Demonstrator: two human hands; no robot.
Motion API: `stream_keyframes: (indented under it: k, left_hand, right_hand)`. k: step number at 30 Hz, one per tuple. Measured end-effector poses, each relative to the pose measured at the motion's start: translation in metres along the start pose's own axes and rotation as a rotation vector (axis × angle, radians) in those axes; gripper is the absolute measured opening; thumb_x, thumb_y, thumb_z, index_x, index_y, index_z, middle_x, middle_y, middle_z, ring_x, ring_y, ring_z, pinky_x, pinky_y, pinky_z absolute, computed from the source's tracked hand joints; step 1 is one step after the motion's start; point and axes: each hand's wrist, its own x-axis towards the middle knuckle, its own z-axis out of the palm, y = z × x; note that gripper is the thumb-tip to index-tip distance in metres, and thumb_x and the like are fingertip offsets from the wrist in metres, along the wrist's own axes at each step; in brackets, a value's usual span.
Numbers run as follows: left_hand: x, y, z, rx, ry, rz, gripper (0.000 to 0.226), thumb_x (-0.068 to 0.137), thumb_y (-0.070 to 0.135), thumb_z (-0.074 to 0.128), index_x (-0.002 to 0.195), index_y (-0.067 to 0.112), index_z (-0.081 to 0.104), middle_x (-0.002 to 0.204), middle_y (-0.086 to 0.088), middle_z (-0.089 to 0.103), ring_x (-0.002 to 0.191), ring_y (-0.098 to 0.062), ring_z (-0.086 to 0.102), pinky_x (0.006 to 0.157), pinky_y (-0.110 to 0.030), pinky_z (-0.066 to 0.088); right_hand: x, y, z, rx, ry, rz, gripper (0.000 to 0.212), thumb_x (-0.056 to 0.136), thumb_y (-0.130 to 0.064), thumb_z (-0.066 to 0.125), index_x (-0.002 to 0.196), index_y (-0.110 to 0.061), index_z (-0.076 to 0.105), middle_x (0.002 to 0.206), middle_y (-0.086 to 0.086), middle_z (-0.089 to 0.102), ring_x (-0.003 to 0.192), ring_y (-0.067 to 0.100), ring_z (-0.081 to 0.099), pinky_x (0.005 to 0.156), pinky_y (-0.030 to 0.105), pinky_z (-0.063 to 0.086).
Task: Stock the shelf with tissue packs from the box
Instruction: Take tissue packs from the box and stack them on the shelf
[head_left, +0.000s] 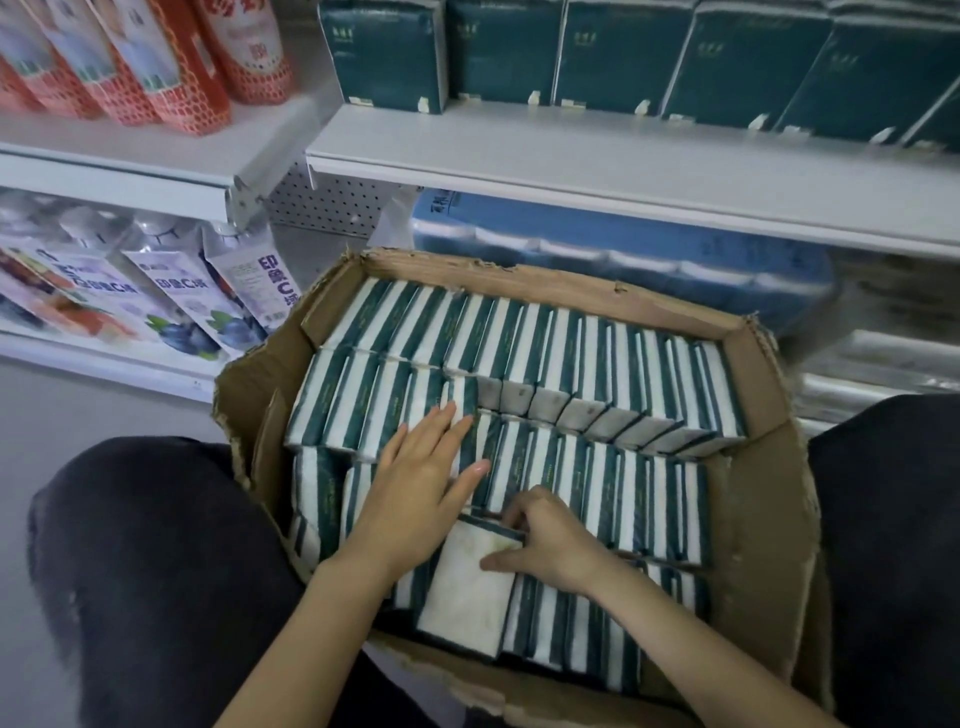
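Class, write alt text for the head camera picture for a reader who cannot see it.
A person's right hand grips one tissue pack, tilted up out of a cardboard box full of green-and-white packs, while the left hand rests flat on packs beside it. A white shelf above holds a row of dark green packs.

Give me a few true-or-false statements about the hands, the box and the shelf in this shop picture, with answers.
1. The cardboard box is almost empty. False: it is packed with rows of tissue packs.
2. The right hand grips one tissue pack, tilted up out of the near row. True.
3. The left hand holds a pack up at the shelf. False: it rests flat, fingers straight, on packs inside the box.
4. Dark green packs already stand on the upper shelf. True.
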Motion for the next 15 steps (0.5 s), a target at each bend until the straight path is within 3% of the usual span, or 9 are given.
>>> stream_keyframes:
  k: [6, 10, 15]
  left_hand:
    - [0.002, 0.000, 0.003, 0.031, -0.004, -0.005, 0.100, 0.075, 0.081, -0.014, 0.153, 0.027, 0.020, 0.161, 0.010, 0.010, 0.146, -0.001, 0.000, 0.116, -0.025, -0.011]
    - [0.002, 0.000, 0.004, 0.047, -0.006, -0.008, 0.100, 0.074, 0.080, -0.016, 0.153, 0.029, 0.018, 0.161, 0.011, 0.008, 0.145, 0.001, -0.002, 0.115, -0.023, -0.013]
    - [0.001, 0.001, 0.003, 0.030, -0.002, -0.008, 0.102, 0.073, 0.081, -0.017, 0.153, 0.028, 0.018, 0.161, 0.011, 0.008, 0.144, 0.003, -0.003, 0.114, -0.022, -0.014]
  right_hand:
    - [-0.013, 0.000, -0.004, 0.155, 0.000, 0.060, 0.033, 0.080, -0.040, 0.075, 0.092, -0.023, 0.049, 0.091, -0.007, 0.050, 0.081, 0.007, 0.049, 0.061, 0.018, 0.038]
    - [-0.016, 0.003, -0.006, 0.364, 0.008, 0.085, 0.028, 0.080, -0.032, 0.076, 0.082, -0.021, 0.050, 0.085, -0.003, 0.054, 0.078, 0.010, 0.053, 0.069, 0.024, 0.044]
    - [-0.023, -0.003, -0.011, 0.430, -0.003, 0.057, 0.025, 0.084, -0.024, 0.073, 0.088, -0.018, 0.050, 0.091, 0.001, 0.053, 0.080, 0.010, 0.052, 0.071, 0.021, 0.044]
